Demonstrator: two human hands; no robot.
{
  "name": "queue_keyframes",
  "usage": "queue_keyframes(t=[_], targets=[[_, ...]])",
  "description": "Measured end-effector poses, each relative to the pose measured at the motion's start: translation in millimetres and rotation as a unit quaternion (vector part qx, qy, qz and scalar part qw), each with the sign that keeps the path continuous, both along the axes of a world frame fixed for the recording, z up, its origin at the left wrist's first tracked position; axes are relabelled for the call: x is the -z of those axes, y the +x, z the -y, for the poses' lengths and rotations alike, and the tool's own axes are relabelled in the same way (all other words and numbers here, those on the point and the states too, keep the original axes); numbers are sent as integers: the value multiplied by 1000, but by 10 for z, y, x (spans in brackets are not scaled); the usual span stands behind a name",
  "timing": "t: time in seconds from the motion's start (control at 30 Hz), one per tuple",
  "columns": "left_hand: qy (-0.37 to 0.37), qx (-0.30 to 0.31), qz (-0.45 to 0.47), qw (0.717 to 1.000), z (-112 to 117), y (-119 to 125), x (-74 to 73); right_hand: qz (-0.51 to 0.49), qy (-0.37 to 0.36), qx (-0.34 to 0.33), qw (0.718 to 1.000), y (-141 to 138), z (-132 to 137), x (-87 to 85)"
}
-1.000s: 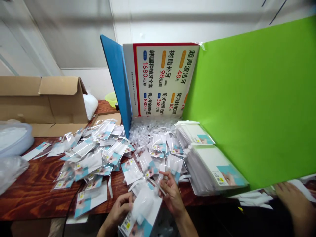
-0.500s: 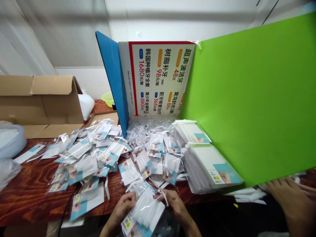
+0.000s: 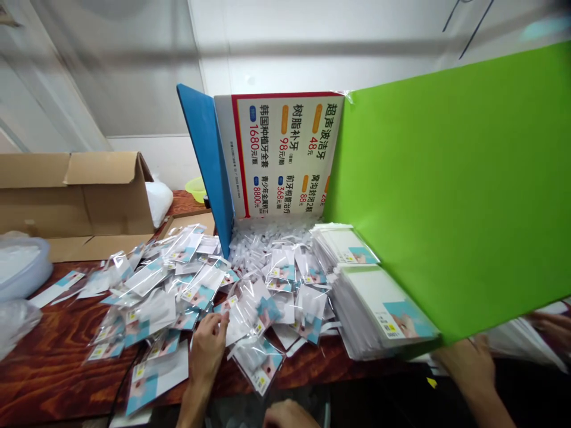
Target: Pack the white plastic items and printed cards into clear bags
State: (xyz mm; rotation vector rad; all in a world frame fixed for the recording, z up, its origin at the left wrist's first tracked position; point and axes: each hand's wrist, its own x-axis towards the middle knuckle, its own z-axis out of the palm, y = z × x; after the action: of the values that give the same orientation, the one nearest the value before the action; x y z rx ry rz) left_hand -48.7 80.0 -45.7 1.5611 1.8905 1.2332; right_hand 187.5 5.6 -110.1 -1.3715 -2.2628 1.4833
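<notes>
My left hand (image 3: 206, 348) lies stretched out on the wooden table (image 3: 53, 368), fingers flat and open, its fingertips touching a clear plastic packet (image 3: 232, 315) with a blue-and-white card at the edge of the heap. Just right of it a filled packet (image 3: 259, 364) lies by itself near the table's front edge. Only the top of my right hand (image 3: 288, 416) shows at the bottom edge of the picture; its fingers are hidden.
Several packets (image 3: 156, 285) are scattered over the table. Two stacks of cards in sleeves (image 3: 379, 303) stand beside a green board (image 3: 446, 190), with a blue board (image 3: 209, 154) and a printed sign (image 3: 285, 154) behind. An open cardboard box (image 3: 80, 190) sits at left. Another person's hand (image 3: 466, 365) rests at right.
Both hands held a packet between them before. Now the packet lies on the table, my left hand has reached forward onto the heap, and my right hand has dropped low.
</notes>
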Motion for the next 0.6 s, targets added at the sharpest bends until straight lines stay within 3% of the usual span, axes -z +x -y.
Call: queue_keyframes(t=[0.1,0.23,0.4,0.6], targets=[[40,-64,-111,991,-70,-139,29,26,21,11,999,28,-61,45],[62,-119,-231,964,-373,-374,-5,34,71,46,996,293,-300,-51],[48,-111,-323,939,-808,-500,-65,21,132,93,987,596,-378,-194],[27,-99,-347,932,-947,-462,-56,-16,189,166,968,859,-134,-293]])
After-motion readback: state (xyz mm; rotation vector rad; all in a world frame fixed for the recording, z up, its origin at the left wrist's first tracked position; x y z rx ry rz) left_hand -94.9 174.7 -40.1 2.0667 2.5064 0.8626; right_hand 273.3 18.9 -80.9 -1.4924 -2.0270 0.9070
